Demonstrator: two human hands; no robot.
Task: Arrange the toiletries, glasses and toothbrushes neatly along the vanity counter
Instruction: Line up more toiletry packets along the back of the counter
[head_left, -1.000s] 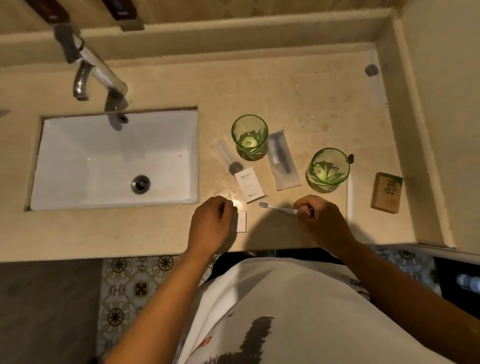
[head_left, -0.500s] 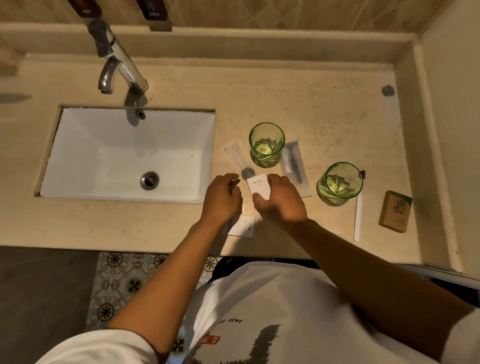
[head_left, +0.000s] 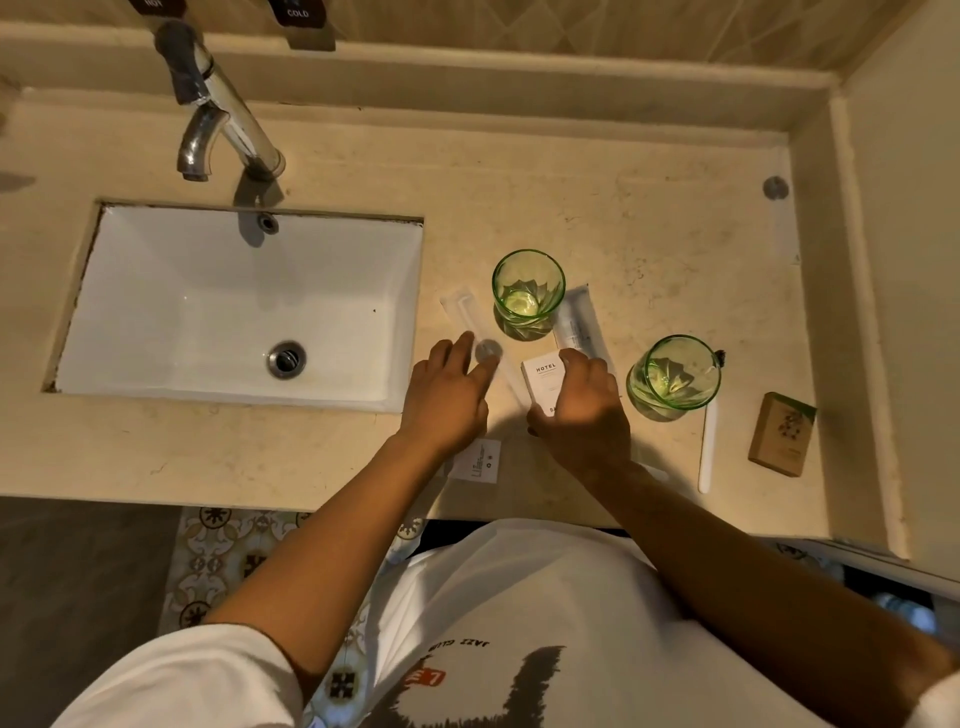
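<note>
Two green glasses stand right of the sink, one further back (head_left: 528, 293) and one nearer the right (head_left: 674, 376). My right hand (head_left: 582, 410) grips a white box marked HOTEL (head_left: 540, 375) between them. My left hand (head_left: 447, 395) is spread, fingertips resting on a clear wrapped packet (head_left: 460, 312) left of the back glass. A second clear packet (head_left: 576, 322) lies right of that glass. A white toothbrush (head_left: 707, 447) lies beside the right glass. A small white sachet (head_left: 480, 460) sits at the front edge by my left wrist.
A brown soap box (head_left: 782, 434) lies at the far right near the side wall. The white sink (head_left: 156, 291) and chrome tap (head_left: 223, 130) fill the left. The beige counter (head_left: 649, 208) runs behind the glasses to a raised ledge.
My right hand let go of a toothbrush at the front edge and moved up onto the HOTEL box. My left hand left the sachet and stretched its fingers onto the clear packet.
</note>
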